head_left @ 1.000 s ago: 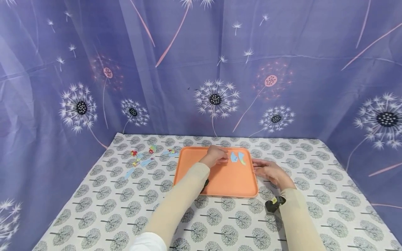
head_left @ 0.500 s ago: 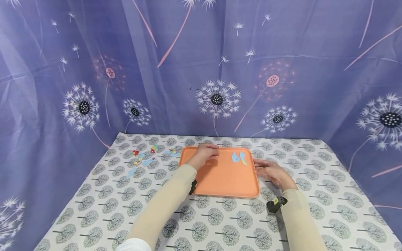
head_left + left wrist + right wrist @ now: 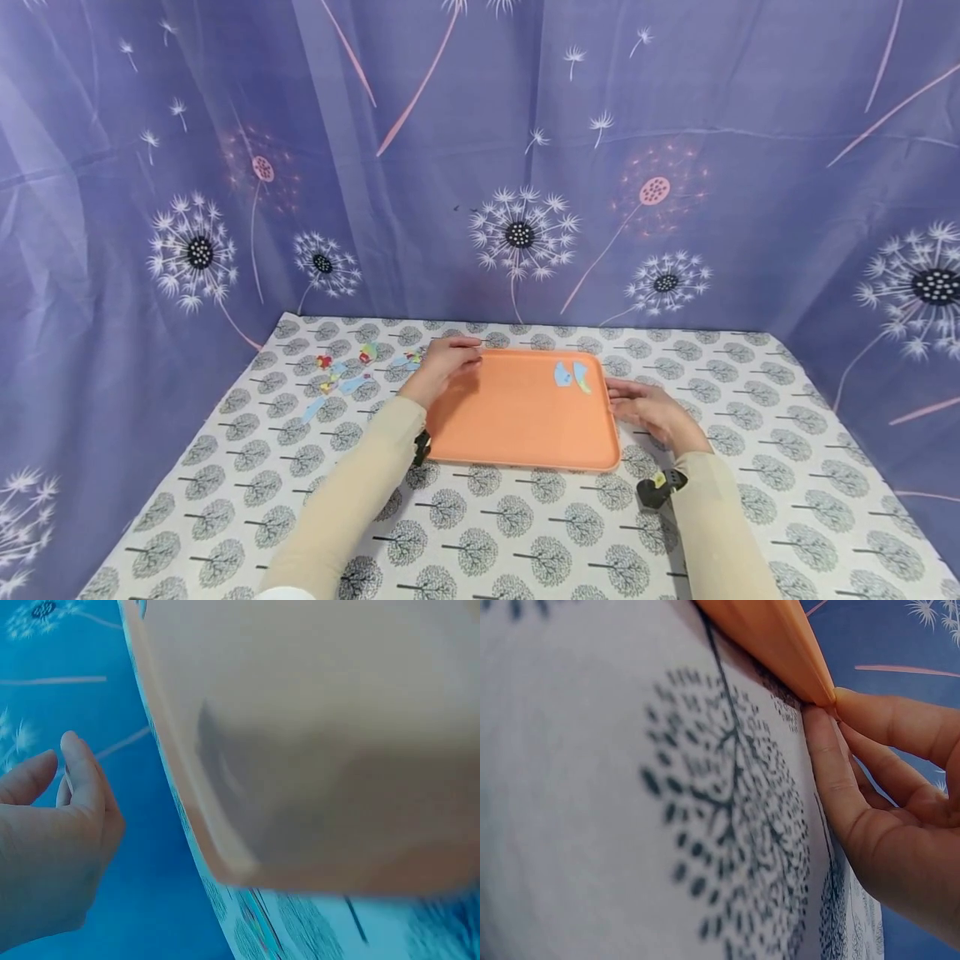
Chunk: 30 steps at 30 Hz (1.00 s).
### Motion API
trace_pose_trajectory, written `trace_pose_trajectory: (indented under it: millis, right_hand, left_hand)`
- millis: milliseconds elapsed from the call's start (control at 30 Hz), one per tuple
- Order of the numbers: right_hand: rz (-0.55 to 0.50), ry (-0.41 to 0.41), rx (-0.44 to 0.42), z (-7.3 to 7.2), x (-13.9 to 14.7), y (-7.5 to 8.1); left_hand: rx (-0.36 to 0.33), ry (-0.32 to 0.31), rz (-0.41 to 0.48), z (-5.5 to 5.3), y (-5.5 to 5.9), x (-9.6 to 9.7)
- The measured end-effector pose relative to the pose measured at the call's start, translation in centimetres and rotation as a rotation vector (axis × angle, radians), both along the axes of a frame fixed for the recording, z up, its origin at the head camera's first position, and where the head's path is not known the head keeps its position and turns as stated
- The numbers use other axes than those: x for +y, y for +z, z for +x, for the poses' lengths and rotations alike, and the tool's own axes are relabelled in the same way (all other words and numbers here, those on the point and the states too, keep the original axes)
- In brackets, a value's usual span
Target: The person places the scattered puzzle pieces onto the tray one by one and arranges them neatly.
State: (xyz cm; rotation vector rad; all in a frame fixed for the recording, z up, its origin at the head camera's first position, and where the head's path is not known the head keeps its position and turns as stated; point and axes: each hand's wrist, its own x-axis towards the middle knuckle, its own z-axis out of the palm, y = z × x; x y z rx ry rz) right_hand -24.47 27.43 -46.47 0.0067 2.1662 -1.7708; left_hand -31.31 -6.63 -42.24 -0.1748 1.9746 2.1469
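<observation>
- Orange tray on printed cloth; right hand pinches its right rim.
- Left hand by far left corner, fingers loose.
- Judged light, stiff, smooth; hold opposite rims.
- Blue pieces on top: likely thin, slide if tilted.

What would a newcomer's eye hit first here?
Probably the orange tray on the tree-print cloth, with the left hand by its far left corner and the right hand at its right edge. Next, the purple dandelion curtain filling the background.
</observation>
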Motion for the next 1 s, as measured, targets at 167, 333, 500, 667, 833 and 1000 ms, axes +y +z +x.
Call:
trace_pose_trajectory:
  millis: [167, 333, 500, 667, 833, 1000]
  right_hand:
    - [-0.013, -0.006, 0.009, -0.1, 0.2, -0.3]
    - [-0.013, -0.006, 0.012, 0.0, 0.2, -0.6]
    - [-0.012, -0.013, 0.009, 0.1, 0.1, -0.4]
    - [-0.008, -0.01, 0.003, 0.1, 0.1, -0.2]
    - [-0.018, -0.016, -0.002, 0.0, 0.1, -0.1]
    - [-0.021, -0.007, 0.003, -0.1, 0.1, -0.1]
  left_hand:
    - [0.011, 0.036, -0.011, 0.2, -0.2, -2.7]
    - [-0.003, 0.062, 0.001, 0.6, -0.4, -5.7]
    - [-0.009, 0.081, -0.028, 0.9, -0.5, -8.7]
    - [-0.029, 0.085, -0.089, 0.9, -0.8, -10.7]
    - [-0.054, 0.096, -0.101, 0.5, -1.2, -11.2]
    - [-0.062, 0.116, -0.132, -0.2, -2.2, -11.1]
